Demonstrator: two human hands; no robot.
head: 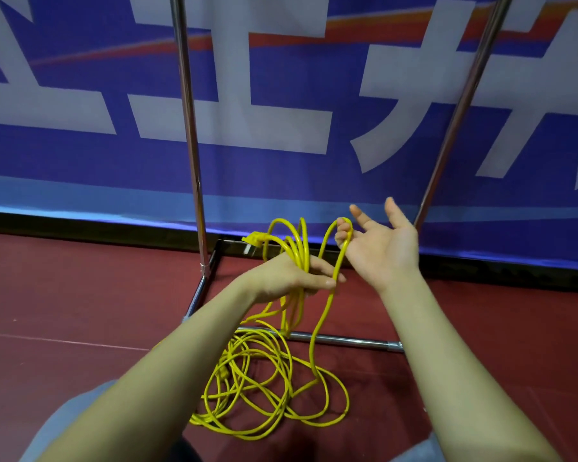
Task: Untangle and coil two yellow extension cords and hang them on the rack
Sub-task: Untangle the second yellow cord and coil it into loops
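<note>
Head view, looking down and forward. Left hand (292, 275) is closed round a bundle of coiled yellow cord loops (294, 248); the fingers curl over the strands and the loops stand up above the fist. A yellow plug (256, 240) sticks out at the upper left of that bundle, just above the hand.

Right hand (379, 245) is raised palm-up, just to the right of the left. Thumb and two fingers are spread straight and wide. One or two fingers (342, 233) on the inner side are bent, and a single loop of cord (339, 258) hangs hooked over them (a hooked hold, not a full fist).

From that hooked finger the strand drops down past the left hand's fingertips to the floor. There it joins a loose tangle of yellow cord (267, 385) lying on the dark red floor (80, 295), directly below and between the two forearms. Cannot tell where one cord ends and the other begins in the heap. A second plug-like lump (221, 375) shows at the left side of the tangle.

The rack (189, 128) stands just beyond the hands: two chrome uprights and a chrome base bar (344, 340) on the floor, which the tangle partly overlaps. Behind it hangs a blue banner (281, 161) with large white characters.

Grey trouser knees (67, 418) at the bottom corners.
</note>
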